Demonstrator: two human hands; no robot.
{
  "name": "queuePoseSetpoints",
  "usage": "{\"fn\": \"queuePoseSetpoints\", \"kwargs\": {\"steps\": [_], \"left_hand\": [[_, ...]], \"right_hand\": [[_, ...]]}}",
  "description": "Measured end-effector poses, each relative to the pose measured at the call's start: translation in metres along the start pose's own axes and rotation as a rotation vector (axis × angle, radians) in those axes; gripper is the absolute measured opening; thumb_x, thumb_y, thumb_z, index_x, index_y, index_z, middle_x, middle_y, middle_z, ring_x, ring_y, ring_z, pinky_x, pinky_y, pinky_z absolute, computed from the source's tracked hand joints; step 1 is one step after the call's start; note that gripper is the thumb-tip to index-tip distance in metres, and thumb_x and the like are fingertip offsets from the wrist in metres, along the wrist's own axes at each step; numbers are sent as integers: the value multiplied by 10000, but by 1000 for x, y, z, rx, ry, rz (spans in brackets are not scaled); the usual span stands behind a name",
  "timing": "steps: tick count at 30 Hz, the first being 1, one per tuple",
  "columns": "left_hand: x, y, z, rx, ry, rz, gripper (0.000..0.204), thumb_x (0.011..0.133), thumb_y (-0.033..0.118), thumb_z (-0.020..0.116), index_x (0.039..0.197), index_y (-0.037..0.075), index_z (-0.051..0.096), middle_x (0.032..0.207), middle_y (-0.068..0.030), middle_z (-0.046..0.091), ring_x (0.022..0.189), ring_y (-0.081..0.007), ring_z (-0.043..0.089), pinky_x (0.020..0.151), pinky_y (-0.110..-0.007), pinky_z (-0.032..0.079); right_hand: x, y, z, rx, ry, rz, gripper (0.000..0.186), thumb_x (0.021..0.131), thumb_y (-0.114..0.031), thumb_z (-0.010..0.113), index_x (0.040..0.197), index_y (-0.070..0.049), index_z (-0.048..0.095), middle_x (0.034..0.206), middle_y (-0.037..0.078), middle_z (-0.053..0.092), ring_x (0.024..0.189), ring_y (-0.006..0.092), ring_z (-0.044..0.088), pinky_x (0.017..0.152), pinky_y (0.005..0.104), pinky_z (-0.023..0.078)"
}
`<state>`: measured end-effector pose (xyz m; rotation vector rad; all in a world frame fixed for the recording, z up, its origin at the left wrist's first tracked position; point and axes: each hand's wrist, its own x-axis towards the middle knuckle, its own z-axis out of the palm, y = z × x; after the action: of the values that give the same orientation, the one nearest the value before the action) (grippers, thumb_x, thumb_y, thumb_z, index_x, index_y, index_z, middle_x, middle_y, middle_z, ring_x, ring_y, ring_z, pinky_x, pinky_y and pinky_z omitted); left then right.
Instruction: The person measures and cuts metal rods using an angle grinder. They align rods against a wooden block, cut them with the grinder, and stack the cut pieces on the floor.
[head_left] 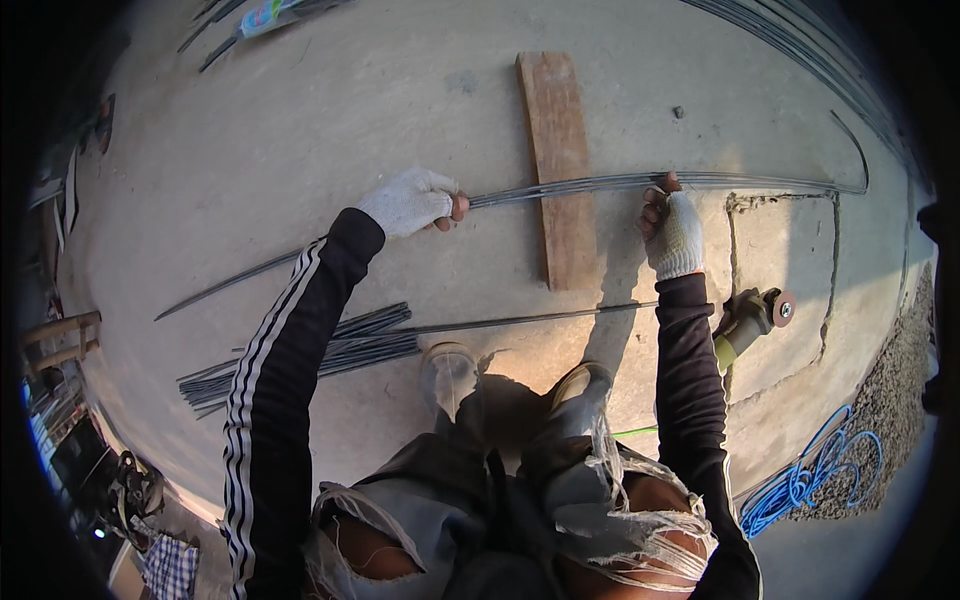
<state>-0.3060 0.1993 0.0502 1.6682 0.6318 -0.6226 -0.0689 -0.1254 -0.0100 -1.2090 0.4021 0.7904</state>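
A thin bundle of long steel rods (615, 181) runs crosswise in front of me, over a wooden plank (562, 150) on the concrete floor. My left hand (412, 202), in a white fingerless glove, is closed round the bundle to the left of the plank. To the plank's right, my right hand (672, 228), gloved alike, pinches the rods between thumb and fingers. At the far right one rod end bends back in a hook. Nearer to me lies a pile of cut rods (345, 350), partly hidden by my left sleeve, with one longer rod sticking out rightward.
An angle grinder (750, 320) with a reddish disc lies right of my right forearm. Beyond it are a coiled blue cable (795, 490) and a gravel heap (880, 420). More long rods (800, 45) lie at the far right. A wooden stool (62, 335) stands at the left.
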Motion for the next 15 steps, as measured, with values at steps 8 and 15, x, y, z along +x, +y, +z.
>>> {"fn": "queuePoseSetpoints", "kwargs": {"steps": [8,15], "left_hand": [[-2,-3,1,14,-8,96,234,943,83,530,1043,2,726,946,-72,756,768,-117,701,668,-274,535],[-6,2,5,35,37,86,221,933,109,547,990,-6,727,919,-81,744,740,-140,694,735,-309,564]], "right_hand": [[-7,26,19,125,-281,71,325,1114,-343,542,1247,-56,616,849,12,606,659,108,474,582,267,401],[-16,43,36,99,-328,54,357,1111,-343,554,1256,-24,619,848,-3,595,655,97,472,573,251,393]]}}
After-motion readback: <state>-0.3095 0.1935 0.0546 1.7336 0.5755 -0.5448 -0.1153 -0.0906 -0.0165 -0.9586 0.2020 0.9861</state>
